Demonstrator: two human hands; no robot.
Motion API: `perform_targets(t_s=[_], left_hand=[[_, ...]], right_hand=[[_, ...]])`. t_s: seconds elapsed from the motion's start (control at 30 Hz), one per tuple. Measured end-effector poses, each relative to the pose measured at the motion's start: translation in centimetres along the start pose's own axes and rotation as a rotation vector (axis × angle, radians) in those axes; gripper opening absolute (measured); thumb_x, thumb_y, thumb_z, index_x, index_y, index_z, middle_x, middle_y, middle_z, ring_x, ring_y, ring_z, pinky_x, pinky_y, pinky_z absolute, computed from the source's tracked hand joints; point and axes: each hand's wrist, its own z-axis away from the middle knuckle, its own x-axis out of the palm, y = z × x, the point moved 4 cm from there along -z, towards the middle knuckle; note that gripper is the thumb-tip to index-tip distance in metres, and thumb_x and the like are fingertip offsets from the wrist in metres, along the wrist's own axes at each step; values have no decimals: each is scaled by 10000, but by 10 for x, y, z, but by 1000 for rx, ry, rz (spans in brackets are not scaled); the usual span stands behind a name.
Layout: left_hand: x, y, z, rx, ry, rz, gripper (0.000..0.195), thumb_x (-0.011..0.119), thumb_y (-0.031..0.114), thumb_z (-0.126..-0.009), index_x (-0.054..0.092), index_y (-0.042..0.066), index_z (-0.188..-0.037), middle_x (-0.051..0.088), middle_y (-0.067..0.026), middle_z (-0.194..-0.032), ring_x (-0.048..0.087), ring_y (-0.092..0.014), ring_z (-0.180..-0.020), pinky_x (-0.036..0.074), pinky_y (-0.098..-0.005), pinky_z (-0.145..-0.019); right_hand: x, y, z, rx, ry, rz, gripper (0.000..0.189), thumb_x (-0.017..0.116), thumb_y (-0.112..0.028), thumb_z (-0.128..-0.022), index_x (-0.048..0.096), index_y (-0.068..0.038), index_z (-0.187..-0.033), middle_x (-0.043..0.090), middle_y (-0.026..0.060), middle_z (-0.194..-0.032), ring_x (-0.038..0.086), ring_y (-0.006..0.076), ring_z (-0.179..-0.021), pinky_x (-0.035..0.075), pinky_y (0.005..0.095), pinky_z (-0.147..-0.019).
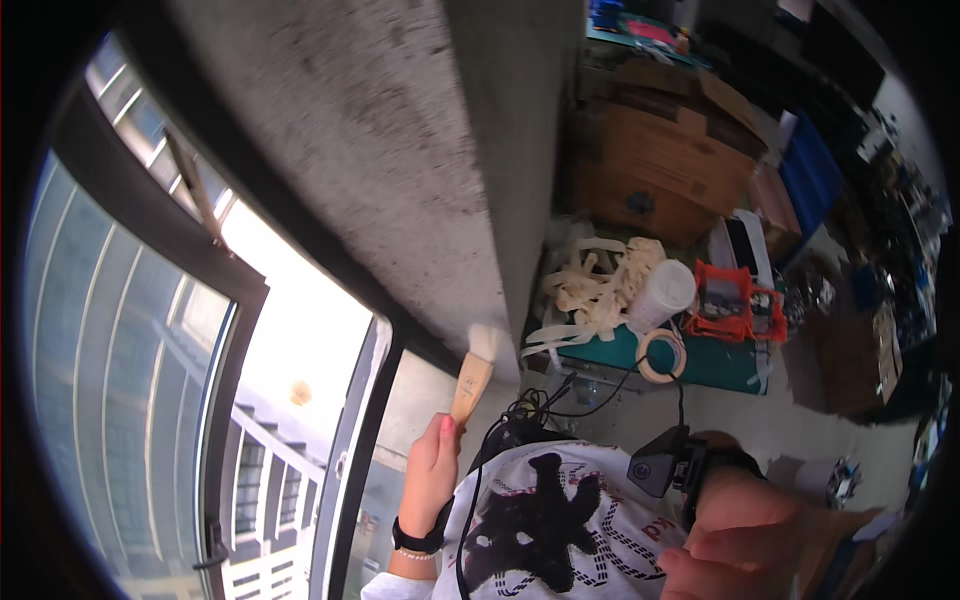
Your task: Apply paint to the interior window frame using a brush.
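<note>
My left hand grips the wooden handle of a flat paintbrush. Its pale bristles point away from me, over the end of a rough concrete window sill; whether they touch it I cannot tell. Beside the sill, to the left, a dark-framed window sash is swung outward. My right hand is low at the right, in front of my shirt, its fingers partly curled. No object shows in it, but the frame cuts off its lower part. A small black camera is strapped at that wrist.
A green-topped table holds a masking tape roll, a lidded white cup, crumpled pale strips and orange bins. Behind stands a large cardboard box. A black cable runs from the table towards me.
</note>
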Motion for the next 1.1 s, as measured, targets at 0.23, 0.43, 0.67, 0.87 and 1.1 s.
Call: perform_targets(t_s=[0.23, 0.43, 0.67, 0.87, 1.1], left_hand=[[7, 24, 13, -6, -61, -154, 384, 646, 326, -819, 486, 21, -987, 551, -141, -644, 550, -274, -568, 424, -330, -527], [17, 20, 29, 177, -96, -128, 420, 641, 219, -773, 418, 18, -1066, 578, -165, -676, 586, -356, -625, 454, -404, -532], [-1, 20, 43, 213, -232, -185, 429, 599, 284, -815, 464, 21, -1125, 595, -161, -761, 582, -331, -656, 463, -379, -574], [-72, 0, 56, 208, 75, -262, 240, 552, 226, -859, 561, -1, -779, 525, -135, -686, 535, -259, -619, 410, -337, -553], [-157, -62, 112, -114, 776, -101, 191, 467, 139, -883, 515, -6, -768, 519, -89, -679, 484, -210, -635, 384, -300, -598]], right_hand=[[47, 8, 71, 626, -433, -579, 252, 554, -20, -781, 615, -23, -1026, 604, 149, -1006, 635, 205, -870, 496, 282, -611], [111, -14, 154, 741, -1090, -348, 485, 524, 0, -752, 447, 5, -1230, 504, 154, -1181, 626, 284, -837, 513, 338, -657], [127, -17, 178, 775, -1013, -336, 287, 645, -115, -673, 567, -68, -945, 563, 79, -940, 608, 258, -749, 493, 340, -625], [114, -6, 179, 802, -808, -275, 274, 759, -156, -662, 504, -62, -629, 512, 64, -673, 541, 250, -542, 430, 340, -477], [99, 2, 198, 842, -675, -350, 298, 652, -292, -791, 526, -27, -743, 578, 127, -782, 578, 245, -637, 456, 329, -552]])
